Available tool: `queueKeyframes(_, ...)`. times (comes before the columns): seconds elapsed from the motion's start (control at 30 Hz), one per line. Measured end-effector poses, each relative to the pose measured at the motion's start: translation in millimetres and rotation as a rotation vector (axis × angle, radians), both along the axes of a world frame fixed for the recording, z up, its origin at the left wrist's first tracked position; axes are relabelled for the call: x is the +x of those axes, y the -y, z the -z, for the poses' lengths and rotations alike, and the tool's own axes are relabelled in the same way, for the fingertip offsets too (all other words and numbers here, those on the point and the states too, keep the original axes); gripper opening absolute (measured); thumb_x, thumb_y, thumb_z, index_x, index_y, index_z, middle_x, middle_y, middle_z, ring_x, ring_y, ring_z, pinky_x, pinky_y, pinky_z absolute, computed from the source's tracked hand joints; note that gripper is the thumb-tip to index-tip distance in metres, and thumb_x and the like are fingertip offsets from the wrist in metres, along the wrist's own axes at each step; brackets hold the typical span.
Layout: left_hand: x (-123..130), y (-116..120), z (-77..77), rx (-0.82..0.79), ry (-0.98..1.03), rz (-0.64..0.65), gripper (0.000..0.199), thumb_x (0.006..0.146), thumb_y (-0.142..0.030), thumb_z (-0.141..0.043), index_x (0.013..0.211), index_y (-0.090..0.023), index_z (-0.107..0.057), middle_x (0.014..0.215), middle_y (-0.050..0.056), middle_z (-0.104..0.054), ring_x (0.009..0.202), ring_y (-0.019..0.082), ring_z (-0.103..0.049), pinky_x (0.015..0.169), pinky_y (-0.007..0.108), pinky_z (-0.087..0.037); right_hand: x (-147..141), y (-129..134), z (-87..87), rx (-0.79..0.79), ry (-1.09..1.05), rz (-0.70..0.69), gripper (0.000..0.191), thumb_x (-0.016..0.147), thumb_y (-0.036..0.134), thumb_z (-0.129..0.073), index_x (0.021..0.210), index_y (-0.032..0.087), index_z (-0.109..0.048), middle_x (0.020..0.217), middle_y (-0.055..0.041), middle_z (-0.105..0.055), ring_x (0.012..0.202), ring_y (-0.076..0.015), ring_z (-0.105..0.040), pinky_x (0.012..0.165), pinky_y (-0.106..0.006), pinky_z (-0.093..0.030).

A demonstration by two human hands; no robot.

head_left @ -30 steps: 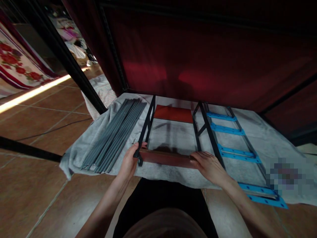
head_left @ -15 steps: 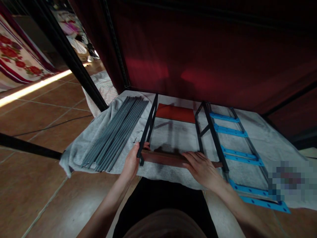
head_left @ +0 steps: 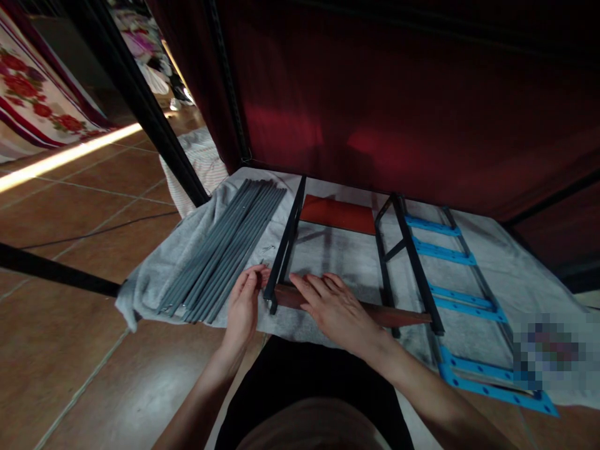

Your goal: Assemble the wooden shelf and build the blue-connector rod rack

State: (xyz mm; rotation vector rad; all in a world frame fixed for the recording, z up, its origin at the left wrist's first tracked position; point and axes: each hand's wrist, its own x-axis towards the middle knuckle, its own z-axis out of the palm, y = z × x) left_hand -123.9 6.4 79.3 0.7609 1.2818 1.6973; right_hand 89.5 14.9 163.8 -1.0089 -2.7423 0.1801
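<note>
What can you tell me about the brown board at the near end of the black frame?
The brown board is long, narrow and straight, perhaps wood. It runs across the near end of the black frame, between its two sides. The right hand lies across it, seemingly touching, and hides part of its length.

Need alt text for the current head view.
A person's right hand lies over a brown board across a black frame's near end; the left hand is beside its left corner. Grey rods lie left, blue pieces right, on grey cloth.
</note>
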Motion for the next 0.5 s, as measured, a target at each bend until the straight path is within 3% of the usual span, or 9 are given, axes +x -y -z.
queueKeyframes(0.1,-33,-3,23.1,-0.117,-0.333,-0.073,0.030,0.085,-0.041,-0.061,0.102,-0.017,-0.068,0.095,0.006,-0.070,0.088,0.019,-0.063,0.085,0.031,-0.050,-8,-3,1.7,-0.010,-0.009,-0.024,0.066,0.099,0.015,-0.046,0.159,0.025,-0.020,0.138,-0.0095,-0.058,0.125,-0.0248,-0.056,0.114,-0.048,-0.038)
queueKeyframes(0.23,-63,-6,51.3,-0.244,-0.768,-0.056,0.029,0.085,-0.038,-0.055,0.097,-0.016,-0.069,0.098,0.010,-0.069,0.092,0.023,-0.064,0.088,0.037,-0.050,-14,-3,-0.5,-0.016,-0.011,-0.063,0.069,0.099,0.013,-0.045,0.160,0.025,-0.016,0.138,-0.0100,-0.057,0.123,-0.0245,-0.057,0.115,-0.050,-0.037)
queueKeyframes(0.37,-49,-10,54.7,-0.229,-0.864,-0.017,0.028,0.086,-0.033,-0.053,0.101,-0.016,-0.068,0.102,0.012,-0.068,0.096,0.024,-0.065,0.089,0.039,-0.051,-23,-7,-3.8,-0.008,0.009,-0.106,0.071,0.098,0.009,-0.043,0.160,0.027,-0.016,0.139,-0.0107,-0.055,0.119,-0.0242,-0.059,0.113,-0.050,-0.038)
queueKeyframes(0.5,-16,-9,45.5,-0.171,-0.788,0.112,0.024,0.088,-0.026,-0.048,0.098,-0.017,-0.067,0.097,0.010,-0.069,0.090,0.022,-0.066,0.084,0.037,-0.053,-36,-16,3.3,-0.053,0.011,-0.168,0.071,0.097,0.009,-0.046,0.159,0.028,-0.020,0.119,-0.0078,-0.064,0.104,-0.0224,-0.062,0.104,-0.046,-0.046)
